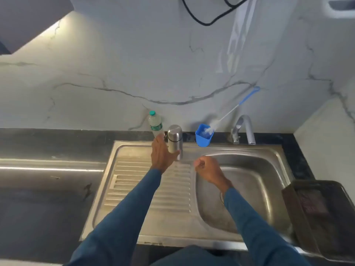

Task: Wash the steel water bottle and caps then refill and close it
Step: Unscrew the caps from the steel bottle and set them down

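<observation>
The steel water bottle (174, 139) stands upright with its cap on, at the back of the sink's ribbed drainboard (134, 189). My left hand (161, 154) grips its lower body, thumb across the front and fingers round the far side. My right hand (208, 169) hovers over the basin's left edge, curled into a fist with nothing visible in it. A clear plastic water bottle (155, 122) with a green cap stands just behind the steel bottle, against the wall.
A blue cup (203, 138) holding a long bottle brush (230, 112) sits on the counter behind the sink. The tap (244, 129) rises at the back right of the basin (249, 189). A dark rack (322, 214) lies at the right. Dark counter stretches left.
</observation>
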`<state>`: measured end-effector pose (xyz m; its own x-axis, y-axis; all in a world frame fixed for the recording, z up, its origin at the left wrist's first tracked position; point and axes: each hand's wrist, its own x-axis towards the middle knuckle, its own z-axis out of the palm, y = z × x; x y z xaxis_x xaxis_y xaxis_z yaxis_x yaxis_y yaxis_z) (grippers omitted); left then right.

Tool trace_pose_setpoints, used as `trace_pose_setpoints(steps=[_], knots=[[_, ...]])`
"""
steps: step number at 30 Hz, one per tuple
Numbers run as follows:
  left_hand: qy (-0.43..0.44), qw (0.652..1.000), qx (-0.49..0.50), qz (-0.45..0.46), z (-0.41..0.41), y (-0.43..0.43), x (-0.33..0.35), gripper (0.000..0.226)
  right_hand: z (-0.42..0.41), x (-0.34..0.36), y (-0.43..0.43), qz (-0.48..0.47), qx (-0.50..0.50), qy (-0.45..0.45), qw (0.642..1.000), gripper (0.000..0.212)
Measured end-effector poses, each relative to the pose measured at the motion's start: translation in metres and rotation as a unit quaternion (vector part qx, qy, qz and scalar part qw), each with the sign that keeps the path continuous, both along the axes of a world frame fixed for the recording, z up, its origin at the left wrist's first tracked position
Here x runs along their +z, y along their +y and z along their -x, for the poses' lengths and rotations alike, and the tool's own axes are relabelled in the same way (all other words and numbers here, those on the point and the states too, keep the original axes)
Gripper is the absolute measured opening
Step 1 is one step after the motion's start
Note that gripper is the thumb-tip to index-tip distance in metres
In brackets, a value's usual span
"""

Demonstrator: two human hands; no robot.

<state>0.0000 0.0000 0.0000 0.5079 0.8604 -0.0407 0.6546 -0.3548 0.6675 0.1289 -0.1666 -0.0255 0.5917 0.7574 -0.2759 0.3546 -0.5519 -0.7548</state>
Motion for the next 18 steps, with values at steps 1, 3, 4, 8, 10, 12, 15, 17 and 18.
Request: trace_pose_setpoints(steps=[1,3,4,8,10,12,15,17,18], knots=[[-0.007,1.0,-0.012,0.002,-0.006,0.011,0.001,0.104,-0.001,0.0,0.007,-0.003,-0.011,0.007,1.0,0.015],[-0.016,0.999,-0.037,0.036,-0.016,0.025,0.009,0.116,-0.003,0.01,0.018,0.006,-0.034,0.011,0.999,0.023],[-0.01,0.997,-0.053,0.046,-0.024,0.03,0.014,0.114,-0.003,0.016,0.02,0.013,-0.04,0.008,0.999,0.025],[-0.013,0.996,-0.073,0.048,-0.039,0.041,0.014,0.073,-0.007,0.014,0.028,0.017,-0.043,0.004,0.999,0.028],[-0.023,0.996,-0.075,0.043,-0.038,0.045,0.014,0.066,-0.007,0.011,0.027,0.015,-0.043,0.001,0.999,0.027],[-0.031,0.996,-0.079,0.038,-0.035,0.045,0.014,0.062,-0.005,0.009,0.027,0.01,-0.044,0.003,0.999,0.027],[-0.037,0.996,-0.082,0.03,-0.029,0.044,0.015,0.056,-0.001,0.008,0.028,0.006,-0.043,0.017,0.999,0.03],[-0.034,0.995,-0.088,0.019,-0.025,0.042,0.015,0.054,0.003,0.011,0.031,-0.001,-0.041,0.021,0.999,0.036],[-0.033,0.995,-0.093,0.015,-0.024,0.04,0.016,0.054,0.004,0.012,0.032,-0.011,-0.041,0.026,0.999,0.042]])
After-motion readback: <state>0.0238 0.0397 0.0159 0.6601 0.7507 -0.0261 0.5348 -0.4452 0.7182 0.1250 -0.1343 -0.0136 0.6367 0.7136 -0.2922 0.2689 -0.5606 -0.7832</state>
